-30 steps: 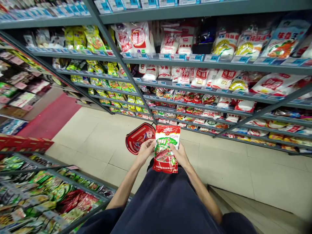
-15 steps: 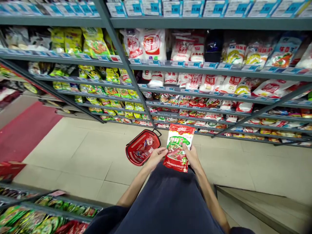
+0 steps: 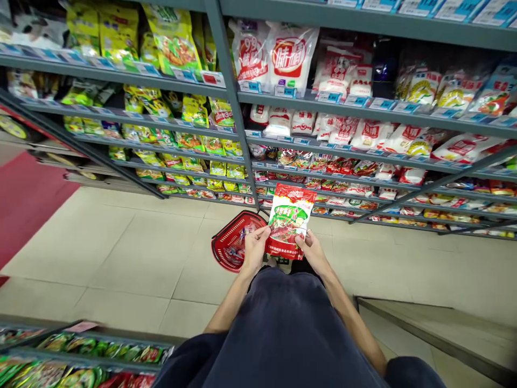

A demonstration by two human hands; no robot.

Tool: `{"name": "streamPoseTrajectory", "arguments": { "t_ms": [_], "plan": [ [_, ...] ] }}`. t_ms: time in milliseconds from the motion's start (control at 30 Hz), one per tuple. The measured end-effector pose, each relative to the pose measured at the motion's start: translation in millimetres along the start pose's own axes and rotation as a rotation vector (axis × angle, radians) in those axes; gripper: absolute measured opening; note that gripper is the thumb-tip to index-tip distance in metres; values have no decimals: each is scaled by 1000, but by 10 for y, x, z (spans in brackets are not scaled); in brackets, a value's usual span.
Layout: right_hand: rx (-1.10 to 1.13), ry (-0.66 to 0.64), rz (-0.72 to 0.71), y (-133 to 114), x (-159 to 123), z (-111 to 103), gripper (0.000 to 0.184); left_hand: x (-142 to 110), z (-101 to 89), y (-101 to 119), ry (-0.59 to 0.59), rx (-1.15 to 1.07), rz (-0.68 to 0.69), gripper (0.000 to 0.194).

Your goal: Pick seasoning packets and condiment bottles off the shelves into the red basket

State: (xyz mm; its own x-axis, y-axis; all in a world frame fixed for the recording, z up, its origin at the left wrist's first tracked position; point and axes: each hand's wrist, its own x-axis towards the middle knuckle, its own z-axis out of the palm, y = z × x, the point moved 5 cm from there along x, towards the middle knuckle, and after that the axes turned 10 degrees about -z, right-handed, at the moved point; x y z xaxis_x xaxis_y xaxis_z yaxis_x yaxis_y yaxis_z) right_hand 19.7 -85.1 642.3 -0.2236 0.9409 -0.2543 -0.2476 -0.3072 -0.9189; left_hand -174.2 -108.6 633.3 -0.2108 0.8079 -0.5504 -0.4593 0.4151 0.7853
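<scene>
Between my two hands I hold a red and white seasoning packet [image 3: 290, 221] with a green label on its front, tilted a little to the right. My left hand [image 3: 256, 245] pinches its left edge between thumb and fingers. At the lower right edge, my right hand [image 3: 313, 249] has the thumb on the front and the fingers partly hidden behind. Below and left of the packet, a red shopping basket [image 3: 221, 242] with a black rim stands on the floor. Several small packets [image 3: 241, 242] lie in it. My left hand covers part of the basket's right side in this view.
Ahead runs a grey shelf rack [image 3: 232, 97] with yellow seasoning bags [image 3: 119, 29] on the left and large white bags [image 3: 291, 56] on the right. A lower shelf of green packets [image 3: 86, 347] is at bottom left. A low slanted board [image 3: 428, 328] lies on the right.
The packet has risen slightly in view, and my hands have shifted along its edges, the right one lower. The view has turned, so the shelves appear closer and further right.
</scene>
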Motion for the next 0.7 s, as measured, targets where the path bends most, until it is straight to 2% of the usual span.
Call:
{"name": "streamPoseTrajectory", "arguments": {
  "t_ms": [200,267,367,533,700],
  "plan": [
    [-14,-12,-29,-89,53,174,66,11,-188,56,24,15,45,49],
    [-7,1,-15,-49,33,182,67,52,-247,-29,11,11,3,50],
    [14,32,-3,60,-46,113,70,105,-268,-277,-116,-6,-109,54],
    [22,81,72,329,-309,-133,60,57,-174,-774,-310,111,-325,54],
    [48,200,120,540,-545,-426,55,3,130,-993,-410,238,-382,55]
  ]
}}
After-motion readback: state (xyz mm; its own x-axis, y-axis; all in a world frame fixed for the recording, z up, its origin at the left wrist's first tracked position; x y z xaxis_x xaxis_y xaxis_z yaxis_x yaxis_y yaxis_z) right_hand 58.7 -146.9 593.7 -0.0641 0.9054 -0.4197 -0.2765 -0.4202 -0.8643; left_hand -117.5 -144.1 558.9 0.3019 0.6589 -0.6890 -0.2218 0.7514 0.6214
